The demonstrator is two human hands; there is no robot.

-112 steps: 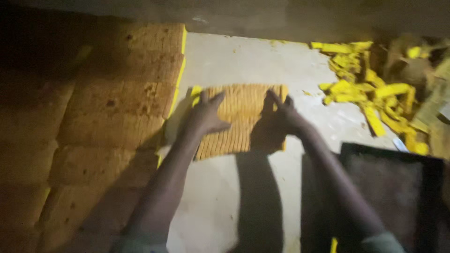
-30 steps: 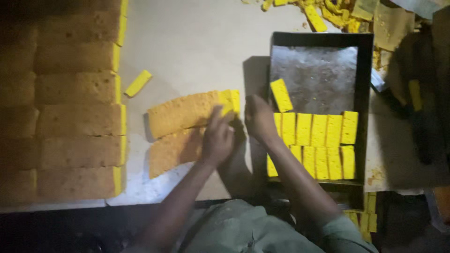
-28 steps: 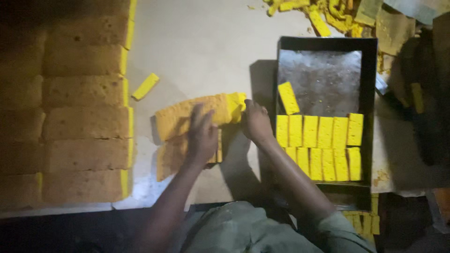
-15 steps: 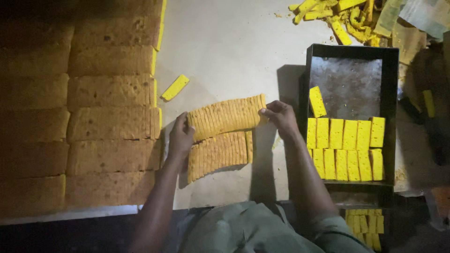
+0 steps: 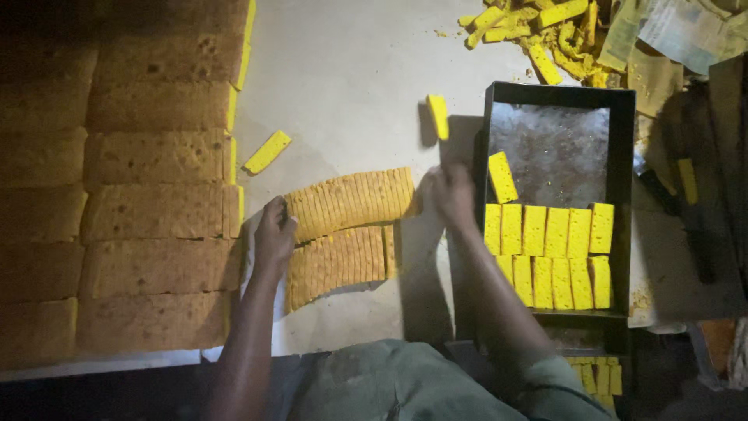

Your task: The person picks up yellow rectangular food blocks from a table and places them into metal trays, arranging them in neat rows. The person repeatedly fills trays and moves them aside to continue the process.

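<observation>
The 2 rows of sliced yellow cake (image 5: 347, 234) lie on the white table (image 5: 351, 70), just left of the black baking tray (image 5: 623, 195). Since 0.5 s ago the camera has shifted, and the rows now sit slightly straighter, the upper sliced row (image 5: 351, 201) pressed between both hands.

The left hand (image 5: 274, 238) cups the far-left end of the rows, fingers curled against the slices. The right hand (image 5: 452, 195) has stayed at the tray-side end of the upper row, palm flat against it; it holds nothing else.

Inside the tray, 2 lines of yellow slices (image 5: 548, 257) fill the near half, with 1 loose slice (image 5: 502, 177) tilted above them. Another stray slice (image 5: 439, 117) lies beyond the tray's left wall. Uncut cake slabs (image 5: 160, 210) stand further left of the rows.
</observation>
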